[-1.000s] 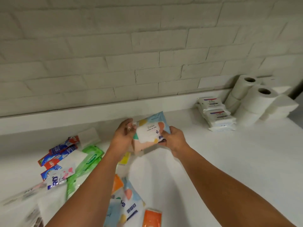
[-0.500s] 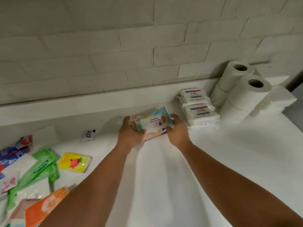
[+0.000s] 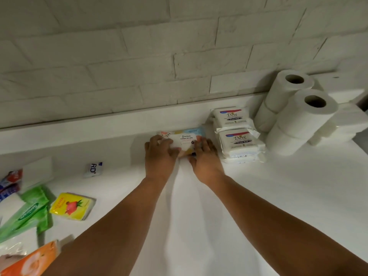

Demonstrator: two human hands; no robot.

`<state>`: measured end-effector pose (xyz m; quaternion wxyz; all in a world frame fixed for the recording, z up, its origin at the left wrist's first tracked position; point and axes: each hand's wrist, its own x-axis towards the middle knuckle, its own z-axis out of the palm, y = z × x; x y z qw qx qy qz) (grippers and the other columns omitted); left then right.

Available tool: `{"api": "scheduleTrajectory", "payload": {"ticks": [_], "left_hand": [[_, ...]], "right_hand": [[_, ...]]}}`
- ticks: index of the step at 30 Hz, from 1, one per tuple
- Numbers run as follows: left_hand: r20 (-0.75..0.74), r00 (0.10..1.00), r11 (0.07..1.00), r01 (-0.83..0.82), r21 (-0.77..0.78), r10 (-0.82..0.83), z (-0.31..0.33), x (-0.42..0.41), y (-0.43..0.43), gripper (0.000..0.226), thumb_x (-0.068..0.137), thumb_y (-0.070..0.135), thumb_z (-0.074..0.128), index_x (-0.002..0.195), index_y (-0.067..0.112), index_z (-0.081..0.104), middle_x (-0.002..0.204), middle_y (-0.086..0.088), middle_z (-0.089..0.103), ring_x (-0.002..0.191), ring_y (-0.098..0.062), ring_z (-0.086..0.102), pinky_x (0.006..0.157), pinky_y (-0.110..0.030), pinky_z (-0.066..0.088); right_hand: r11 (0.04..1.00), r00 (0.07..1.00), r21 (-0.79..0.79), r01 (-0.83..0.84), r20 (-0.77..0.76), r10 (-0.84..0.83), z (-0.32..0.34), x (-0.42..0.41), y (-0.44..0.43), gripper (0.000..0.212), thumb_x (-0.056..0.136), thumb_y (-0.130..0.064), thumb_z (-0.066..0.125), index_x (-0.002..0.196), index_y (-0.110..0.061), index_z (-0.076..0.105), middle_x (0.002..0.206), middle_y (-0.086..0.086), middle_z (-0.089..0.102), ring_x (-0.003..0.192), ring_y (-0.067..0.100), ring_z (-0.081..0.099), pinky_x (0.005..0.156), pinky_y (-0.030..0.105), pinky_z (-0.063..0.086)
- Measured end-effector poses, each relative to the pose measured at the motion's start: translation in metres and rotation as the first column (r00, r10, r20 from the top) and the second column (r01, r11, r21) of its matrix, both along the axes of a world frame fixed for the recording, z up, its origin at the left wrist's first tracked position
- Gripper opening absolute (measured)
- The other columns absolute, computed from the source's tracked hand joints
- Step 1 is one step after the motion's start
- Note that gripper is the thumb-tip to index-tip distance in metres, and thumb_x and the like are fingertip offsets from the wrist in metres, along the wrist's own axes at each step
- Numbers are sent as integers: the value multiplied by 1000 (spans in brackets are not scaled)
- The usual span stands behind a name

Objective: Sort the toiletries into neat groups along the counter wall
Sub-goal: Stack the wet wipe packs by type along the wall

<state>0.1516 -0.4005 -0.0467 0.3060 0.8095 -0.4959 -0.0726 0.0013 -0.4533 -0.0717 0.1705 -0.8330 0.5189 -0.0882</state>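
Note:
A colourful wet-wipes pack lies flat on the white counter, against the low ledge under the brick wall. My left hand holds its left end, fingers curled over the top. Its right end is held by my right hand, thumb at the near edge. Just right of it sit two stacks of white Dove packs, then stacked toilet rolls in the corner.
Unsorted items lie at the left: a small RD sachet, a white box, red and blue tubes, a green pack, a yellow pack and an orange pack.
Both hands carried the wipes pack from mid-air to the right and back, and set it down on the counter by the wall, beside the Dove packs.

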Motion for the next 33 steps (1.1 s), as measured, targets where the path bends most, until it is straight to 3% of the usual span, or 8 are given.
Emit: {"api": "scheduleTrajectory", "payload": {"ticks": [2,7,13,17,21,27,30,33], "left_hand": [[29,999,1000,28,3,-28,-7,-4,7,39,84,35,75,117,15,71,131,-7,58,115,-29,48,91,-25,39],[23,996,994,87,59,-89,-7,-3,-2,44,90,28,69,130,9,64,141,-13,54,123,-33,47,101,-35,42],[111,980,970,141,198,-165,8,2,-20,44,94,30,60,133,10,59,144,-15,49,122,-36,47,100,-37,40],[48,968,927,219,306,-244,18,4,-12,54,95,29,54,146,15,43,153,-13,40,130,-36,43,104,-42,42],[65,959,948,261,185,-277,37,16,21,42,90,22,56,132,15,54,133,-10,57,115,-33,55,92,-39,49],[35,965,966,258,10,-258,62,57,96,42,87,17,66,129,15,62,134,-4,59,121,-25,55,103,-29,40],[75,962,962,268,-50,-264,79,80,138,39,83,12,68,122,12,67,126,-7,64,117,-27,58,101,-28,39],[85,964,961,258,-97,-250,87,103,181,32,83,13,68,115,11,69,119,-8,66,112,-29,60,98,-25,38]], "right_hand": [[1000,1000,5,11,20,-11,-1,-1,-6,66,102,-40,38,157,-14,12,165,5,8,152,27,4,124,39,4],[995,996,54,85,13,-86,3,6,-11,65,103,-39,38,157,-18,11,165,4,7,152,27,4,124,38,4],[991,993,106,82,-92,-73,16,12,-21,68,102,-34,34,157,-13,0,165,8,1,152,30,1,123,43,3],[983,988,144,111,-122,-94,29,19,-13,69,100,-26,36,156,-10,1,165,10,-2,151,34,-1,123,46,5],[996,997,48,74,14,-74,45,37,20,65,98,-32,42,154,-8,20,163,16,12,151,34,4,123,46,9],[1000,970,9,-12,243,9,79,60,89,54,94,-26,55,144,-11,43,148,15,42,138,33,37,114,44,33],[1000,935,16,-14,354,8,95,72,127,50,93,-27,58,141,-13,48,145,9,49,130,26,48,108,36,40],[998,924,21,-63,379,50,107,83,167,50,95,-28,57,142,-14,48,146,4,50,132,21,48,109,30,38]]}}
